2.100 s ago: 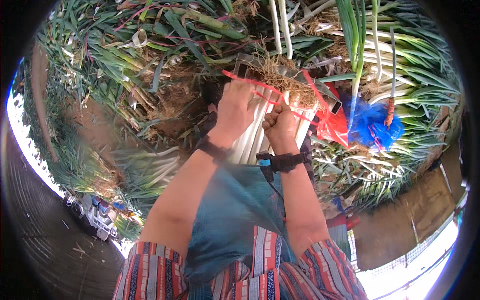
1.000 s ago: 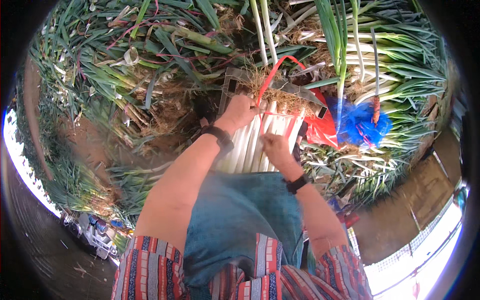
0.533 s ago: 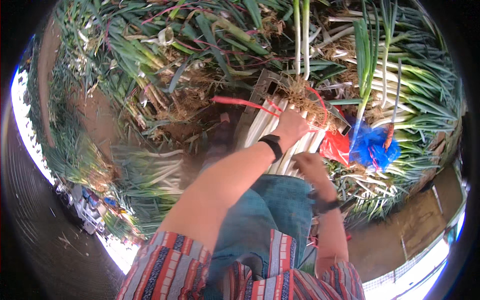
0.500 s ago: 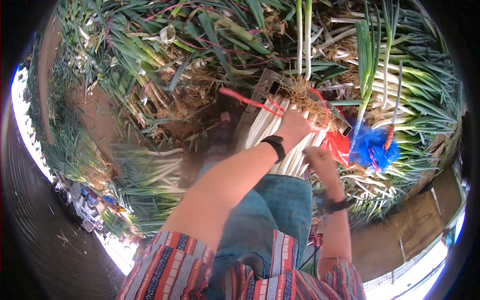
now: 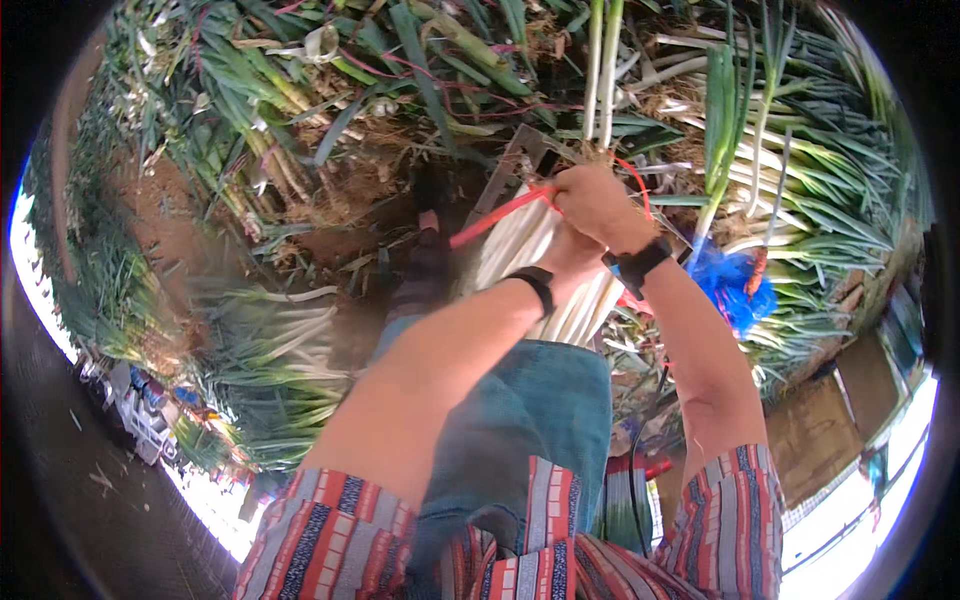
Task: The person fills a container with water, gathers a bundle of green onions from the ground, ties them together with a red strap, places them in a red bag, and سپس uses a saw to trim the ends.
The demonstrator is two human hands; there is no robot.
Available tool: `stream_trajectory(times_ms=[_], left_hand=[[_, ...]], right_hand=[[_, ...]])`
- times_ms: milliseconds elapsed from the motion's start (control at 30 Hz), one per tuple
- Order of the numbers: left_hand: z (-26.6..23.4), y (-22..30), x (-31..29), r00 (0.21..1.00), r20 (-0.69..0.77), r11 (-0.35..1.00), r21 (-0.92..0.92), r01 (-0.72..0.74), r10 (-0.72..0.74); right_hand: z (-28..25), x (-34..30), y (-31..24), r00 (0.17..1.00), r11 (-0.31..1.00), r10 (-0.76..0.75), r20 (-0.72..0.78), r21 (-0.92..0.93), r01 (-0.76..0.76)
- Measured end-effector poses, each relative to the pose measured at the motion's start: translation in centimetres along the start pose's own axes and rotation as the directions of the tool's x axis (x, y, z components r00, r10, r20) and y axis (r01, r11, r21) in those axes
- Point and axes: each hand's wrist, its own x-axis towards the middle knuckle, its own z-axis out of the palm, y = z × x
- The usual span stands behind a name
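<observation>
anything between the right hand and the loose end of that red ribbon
Nothing visible: the right hand's curled fingers meet the red ribbon, whose loose end sticks out leftward over the white stalks. The left hand sits just below the right hand in the picture, partly covered by it, not between it and that end.

Tangled heap of green, straw-coloured leaves (image 5: 210, 120) upper left, thin pinkish-purple string (image 5: 400, 65) across it. Long rows of white-stalked, green-topped leeks (image 5: 830, 215) far right. Crumpled blue mesh netting (image 5: 728, 290) beside them. Flat brown panel (image 5: 815, 435) lower right; smooth dark-grey floor (image 5: 75, 480) lower left.
</observation>
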Motion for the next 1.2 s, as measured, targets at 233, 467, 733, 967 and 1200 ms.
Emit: stream_trajectory(times_ms=[233,467,733,967,1200], left_hand=[[1.4,-6.5,1.1,0.853,-0.425,0.887,-0.203,-0.414,0.301],[0.4,-4.8,1.1,0.832,-0.461,0.942,0.029,-0.333,0.308],[-0.8,-2.9,1.4,0.880,-0.410,0.963,-0.011,-0.269,0.241],[-1.0,-4.1,1.7,0.920,-0.352,0.981,-0.020,-0.192,0.172],[-1.2,-3.1,2.4,0.956,-0.292,0.980,-0.186,-0.073,0.016]], right_hand=[[4.9,-7.6,9.6,0.764,0.709,0.634,-0.115,0.480,-0.516],[7.0,-13.6,7.3,0.368,0.551,0.797,-0.478,0.826,-0.120],[8.1,-12.0,4.4,0.644,0.933,0.319,-0.695,0.351,-0.083],[7.5,-11.0,4.8,0.847,0.926,0.378,-0.375,0.172,-0.337],[7.1,-10.0,8.5,0.935,0.893,0.311,-0.173,0.391,-0.225]])
